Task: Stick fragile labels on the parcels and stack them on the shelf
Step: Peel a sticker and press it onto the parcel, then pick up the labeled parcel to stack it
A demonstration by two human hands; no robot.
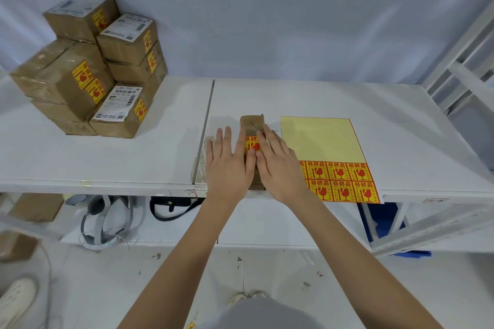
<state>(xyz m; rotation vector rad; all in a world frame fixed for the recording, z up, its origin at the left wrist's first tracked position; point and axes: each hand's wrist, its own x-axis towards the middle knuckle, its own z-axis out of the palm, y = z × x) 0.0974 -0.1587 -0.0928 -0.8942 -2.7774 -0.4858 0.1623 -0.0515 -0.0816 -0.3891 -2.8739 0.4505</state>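
Observation:
A small brown parcel (251,123) lies on the white shelf (133,157) near its front edge, with a yellow-and-red fragile label (251,143) on its top. My left hand (227,165) lies flat with straight fingers on the parcel's left side. My right hand (278,163) lies flat on its right side, fingers straight and touching the label's edge. Most of the parcel is hidden under both hands. Right of the parcel is the label sheet (320,141), with two rows of fragile labels (342,181) left along its near end.
A stack of labelled brown parcels (88,72) stands at the shelf's back left. On the lower shelf lie white headphones (107,222), a black bag (171,207) and a brown box (34,207). A white rack frame (459,61) rises at the right.

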